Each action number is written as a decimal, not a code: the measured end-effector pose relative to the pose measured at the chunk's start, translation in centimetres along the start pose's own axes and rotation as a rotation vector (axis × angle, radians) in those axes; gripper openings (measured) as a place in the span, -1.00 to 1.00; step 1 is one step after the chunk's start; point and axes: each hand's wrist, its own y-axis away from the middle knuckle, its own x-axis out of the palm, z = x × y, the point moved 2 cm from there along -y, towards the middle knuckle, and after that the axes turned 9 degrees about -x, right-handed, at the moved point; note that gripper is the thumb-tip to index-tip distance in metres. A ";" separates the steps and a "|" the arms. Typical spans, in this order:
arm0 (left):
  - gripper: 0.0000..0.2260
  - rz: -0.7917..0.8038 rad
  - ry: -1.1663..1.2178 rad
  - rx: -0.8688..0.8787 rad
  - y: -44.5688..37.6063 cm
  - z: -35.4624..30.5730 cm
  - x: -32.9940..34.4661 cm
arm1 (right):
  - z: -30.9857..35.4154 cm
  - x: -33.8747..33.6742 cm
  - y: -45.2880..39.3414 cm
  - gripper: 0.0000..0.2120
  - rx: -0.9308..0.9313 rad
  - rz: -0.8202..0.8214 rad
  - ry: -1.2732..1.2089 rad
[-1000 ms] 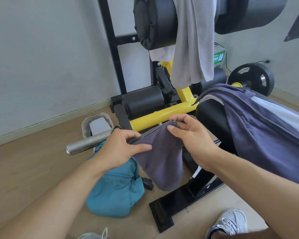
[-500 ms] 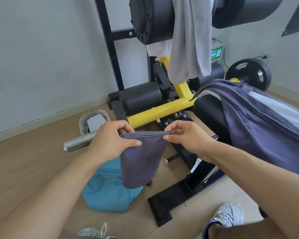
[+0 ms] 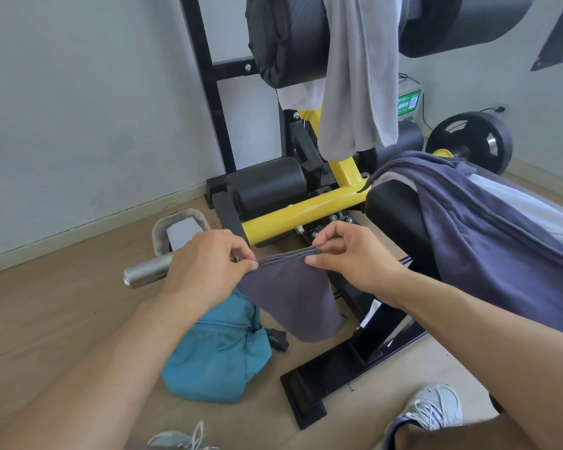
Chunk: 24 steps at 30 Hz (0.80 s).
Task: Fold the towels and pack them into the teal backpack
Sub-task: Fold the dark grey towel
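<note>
Both hands pinch the folded towel, held up in the air.

Left hand [image 3: 205,264] and right hand [image 3: 348,254] each grip a top corner of the purple towel [image 3: 293,300], which hangs above the backpack [image 3: 215,355] lying on the floor [image 3: 46,319]; a grey towel [image 3: 358,76] drapes over the roller pad [image 3: 286,37] behind.

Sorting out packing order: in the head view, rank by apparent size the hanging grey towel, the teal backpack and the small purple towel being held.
1. grey towel, top cropped
2. teal backpack, partly hidden by the left hand
3. purple towel
The first two look close, so that order is unsure.
</note>
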 end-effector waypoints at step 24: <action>-0.81 0.255 -0.016 0.213 2.0 -3.1 2.0 | -0.8 0.8 0.4 -0.67 -0.093 0.319 0.020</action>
